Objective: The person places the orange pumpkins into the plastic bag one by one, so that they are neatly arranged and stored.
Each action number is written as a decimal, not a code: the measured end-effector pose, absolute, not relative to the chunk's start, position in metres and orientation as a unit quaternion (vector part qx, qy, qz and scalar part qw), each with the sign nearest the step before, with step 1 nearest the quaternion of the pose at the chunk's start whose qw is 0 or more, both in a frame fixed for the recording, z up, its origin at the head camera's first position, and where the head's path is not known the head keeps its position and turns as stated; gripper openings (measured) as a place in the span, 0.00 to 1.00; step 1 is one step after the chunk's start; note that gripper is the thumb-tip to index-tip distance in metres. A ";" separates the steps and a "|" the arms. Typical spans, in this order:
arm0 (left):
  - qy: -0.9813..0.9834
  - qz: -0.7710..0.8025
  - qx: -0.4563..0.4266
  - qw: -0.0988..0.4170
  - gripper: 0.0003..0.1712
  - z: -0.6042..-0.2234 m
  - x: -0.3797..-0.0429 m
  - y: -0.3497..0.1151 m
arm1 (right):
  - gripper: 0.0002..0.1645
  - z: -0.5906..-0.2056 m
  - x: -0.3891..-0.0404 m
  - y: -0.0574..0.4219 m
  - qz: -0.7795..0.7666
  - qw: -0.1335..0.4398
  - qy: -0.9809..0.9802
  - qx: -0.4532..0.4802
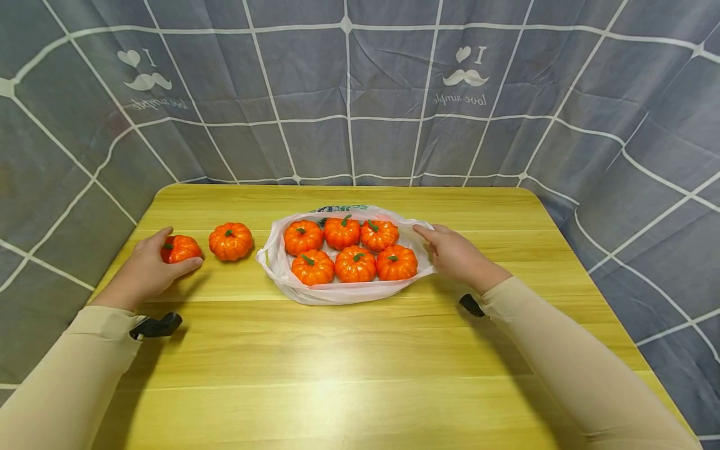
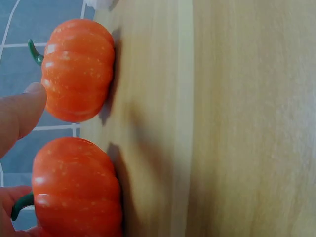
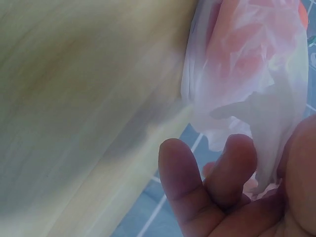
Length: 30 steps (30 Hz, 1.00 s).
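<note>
My left hand (image 1: 147, 270) is spread around the leftmost orange toy pumpkin (image 1: 181, 249), with the fingers behind it and the straight thumb in front. In the left wrist view the thumb (image 2: 19, 116) stands apart from that pumpkin (image 2: 76, 187), overlapping a second pumpkin (image 2: 79, 71). This second pumpkin (image 1: 230, 242) sits just right of the hand. My right hand (image 1: 458, 255) pinches the right rim of a white plastic bag (image 1: 332, 295) between thumb and fingers. Spread open, the bag holds several pumpkins (image 1: 355, 265) in two rows, green stems showing.
A wooden table (image 1: 337, 362) lies under everything. Grey curtain (image 1: 388, 75) with white grid lines hangs behind the table and along both sides. Black straps (image 1: 156, 325) sit at the wrists.
</note>
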<state>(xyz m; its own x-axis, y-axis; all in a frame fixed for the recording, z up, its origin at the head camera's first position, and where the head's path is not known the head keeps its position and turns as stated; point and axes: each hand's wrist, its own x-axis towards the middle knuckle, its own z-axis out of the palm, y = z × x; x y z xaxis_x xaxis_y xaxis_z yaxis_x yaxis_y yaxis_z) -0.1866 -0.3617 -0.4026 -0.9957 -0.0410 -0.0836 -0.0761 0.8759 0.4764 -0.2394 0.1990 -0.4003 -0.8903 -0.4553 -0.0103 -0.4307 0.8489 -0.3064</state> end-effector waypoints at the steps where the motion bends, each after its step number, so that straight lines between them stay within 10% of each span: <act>1: 0.967 0.250 -0.031 0.039 0.63 -0.403 -0.187 -0.362 | 0.34 -0.400 -0.239 0.199 -0.152 0.042 0.961 -0.228; 30: 0.958 0.280 -0.041 0.037 0.55 -0.415 -0.192 -0.372 | 0.37 -0.403 -0.244 0.198 -0.179 0.053 0.959 -0.211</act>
<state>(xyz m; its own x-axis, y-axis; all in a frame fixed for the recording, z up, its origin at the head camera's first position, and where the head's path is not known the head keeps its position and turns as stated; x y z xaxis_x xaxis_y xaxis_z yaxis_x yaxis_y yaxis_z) -0.1923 -0.3716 -0.4145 -0.9938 -0.0580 -0.0948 -0.1000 0.8396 0.5340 -0.2443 0.1981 -0.4034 -0.9051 -0.4244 -0.0256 -0.3867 0.8467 -0.3654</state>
